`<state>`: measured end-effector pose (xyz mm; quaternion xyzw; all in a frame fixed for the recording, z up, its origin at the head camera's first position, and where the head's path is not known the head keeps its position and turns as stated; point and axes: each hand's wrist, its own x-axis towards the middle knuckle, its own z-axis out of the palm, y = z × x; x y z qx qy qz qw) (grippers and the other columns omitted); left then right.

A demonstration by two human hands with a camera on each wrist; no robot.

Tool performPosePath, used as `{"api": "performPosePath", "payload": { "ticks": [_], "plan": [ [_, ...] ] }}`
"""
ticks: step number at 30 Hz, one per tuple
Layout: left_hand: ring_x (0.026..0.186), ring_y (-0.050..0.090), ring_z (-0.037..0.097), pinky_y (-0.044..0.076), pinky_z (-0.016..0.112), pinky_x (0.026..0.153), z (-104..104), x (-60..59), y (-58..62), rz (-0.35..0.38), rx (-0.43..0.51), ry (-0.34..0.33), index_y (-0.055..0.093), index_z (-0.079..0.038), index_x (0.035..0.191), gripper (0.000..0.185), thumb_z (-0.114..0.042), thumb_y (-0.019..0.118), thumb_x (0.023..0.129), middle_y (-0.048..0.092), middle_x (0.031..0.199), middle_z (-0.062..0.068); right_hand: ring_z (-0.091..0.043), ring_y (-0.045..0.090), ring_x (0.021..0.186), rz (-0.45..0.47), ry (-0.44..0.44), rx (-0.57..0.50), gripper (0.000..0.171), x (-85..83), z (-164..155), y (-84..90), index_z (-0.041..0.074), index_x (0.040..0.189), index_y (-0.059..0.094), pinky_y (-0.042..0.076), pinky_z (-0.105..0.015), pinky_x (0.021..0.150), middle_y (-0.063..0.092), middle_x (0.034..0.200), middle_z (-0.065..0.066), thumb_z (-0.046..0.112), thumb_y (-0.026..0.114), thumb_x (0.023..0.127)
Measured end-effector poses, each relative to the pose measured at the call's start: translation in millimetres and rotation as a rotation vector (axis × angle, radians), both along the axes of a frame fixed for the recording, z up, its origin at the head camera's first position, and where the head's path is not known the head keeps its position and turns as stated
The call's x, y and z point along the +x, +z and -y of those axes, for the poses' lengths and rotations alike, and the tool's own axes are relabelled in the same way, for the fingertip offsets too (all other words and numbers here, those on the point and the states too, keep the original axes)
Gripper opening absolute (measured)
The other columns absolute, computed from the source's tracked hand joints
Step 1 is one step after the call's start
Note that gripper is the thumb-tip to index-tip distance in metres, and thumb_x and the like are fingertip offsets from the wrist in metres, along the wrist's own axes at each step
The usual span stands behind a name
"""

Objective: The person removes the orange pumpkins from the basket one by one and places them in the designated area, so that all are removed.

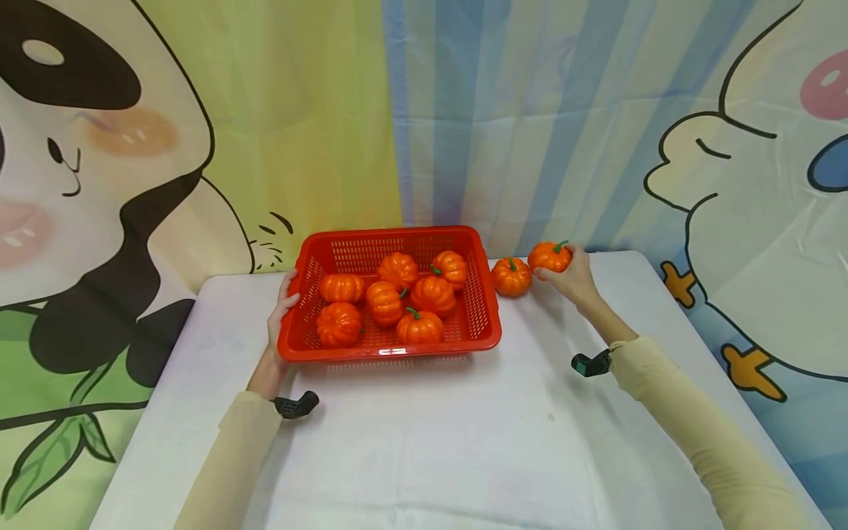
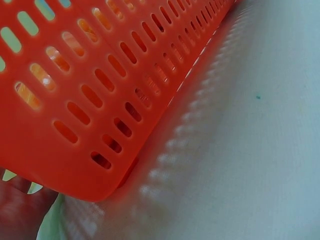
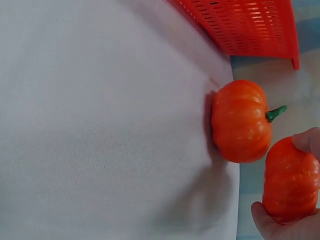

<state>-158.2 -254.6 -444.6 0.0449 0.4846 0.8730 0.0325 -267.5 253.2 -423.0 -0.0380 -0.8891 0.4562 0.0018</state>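
Observation:
A red plastic basket (image 1: 389, 352) with slotted walls holds several small orange pumpkins (image 1: 421, 327) with green stems. At its left end my left hand (image 1: 277, 324) grips the side, fingers at the rim; the left wrist view catches part of this hand (image 2: 22, 207) beside the basket's corner. My right hand (image 1: 575, 280) pinches an orange pumpkin (image 1: 548, 257) between thumb and fingers, right of the basket. In the right wrist view this held pumpkin (image 3: 290, 182) is close to another pumpkin (image 3: 241, 121), which sits on the table between it and the basket.
The table (image 1: 430, 442) has a white cloth. Behind its far edge hangs a printed curtain (image 1: 464, 118) with a panda at left and a white bird at right. A small black wrist device (image 1: 298, 405) is worn on each arm.

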Motion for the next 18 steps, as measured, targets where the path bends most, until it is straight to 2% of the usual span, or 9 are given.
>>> {"api": "performPosePath", "payload": {
  "ticks": [10,18],
  "plan": [
    [0.141,0.014,0.023,0.033,0.030,0.114,-0.1,-0.4,-1.3,-0.001,0.002,-0.001,0.004,-0.028,0.155,0.056,-0.013,0.015,0.102,0.003,0.161,0.000,-0.044,0.035,0.129,0.006,0.008,0.026,0.086,0.8,-3.6,-8.1,-0.009,0.145,0.020,0.035,-0.055,0.111,0.027,0.144,-0.032,0.025,0.072,0.085],
    [0.142,0.015,0.022,0.031,0.029,0.116,1.4,-1.9,-5.1,0.007,-0.041,0.007,0.005,-0.031,0.155,0.055,-0.015,0.015,0.102,0.003,0.162,-0.001,-0.045,0.035,0.131,0.026,-0.013,0.035,0.089,-0.2,-8.3,-12.8,-0.008,0.147,0.018,0.033,-0.055,0.112,0.027,0.146,-0.031,0.028,0.072,0.086]
  ]
}}
